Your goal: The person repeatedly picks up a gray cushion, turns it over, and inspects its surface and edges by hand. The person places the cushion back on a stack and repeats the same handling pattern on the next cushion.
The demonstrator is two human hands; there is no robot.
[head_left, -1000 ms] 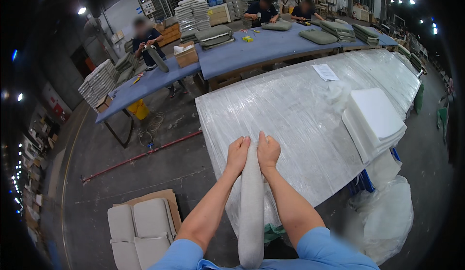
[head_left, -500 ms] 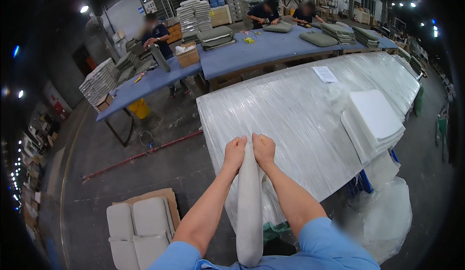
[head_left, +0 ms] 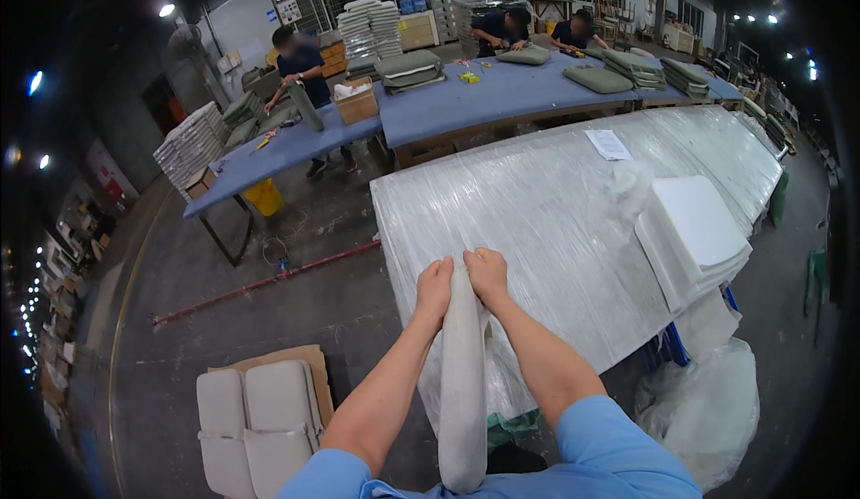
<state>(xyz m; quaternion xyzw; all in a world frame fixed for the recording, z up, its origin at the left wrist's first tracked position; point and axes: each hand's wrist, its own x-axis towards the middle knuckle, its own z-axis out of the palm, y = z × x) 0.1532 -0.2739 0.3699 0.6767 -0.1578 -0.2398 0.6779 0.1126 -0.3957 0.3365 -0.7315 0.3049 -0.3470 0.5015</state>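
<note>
A light grey cushion [head_left: 462, 391] stands on edge between my forearms, its near end against my blue shirt. My left hand [head_left: 434, 289] is closed on the far end of the cushion from the left side. From the right side my right hand [head_left: 485, 275] grips the same far end, knuckles up. Both arms are stretched forward, and the fingertips are partly hidden. Beneath the hands lies a table wrapped in clear plastic film [head_left: 502, 203]. A stack of white foam pads [head_left: 694, 230] rests on its right part, with a paper sheet [head_left: 608, 145] farther back.
Grey cushions [head_left: 260, 418] lie on cardboard at the lower left. Blue-topped tables [head_left: 502, 91] run across the back, holding cushion piles and a cardboard box [head_left: 356, 102]. Several people work there. A red pipe [head_left: 260, 284] crosses the floor. Crumpled clear plastic [head_left: 708, 409] hangs at right.
The view has shifted slightly, so the scene sits a little to the right. My hands keep their hold on the cushion. The person at the back left has lowered an arm toward the table.
</note>
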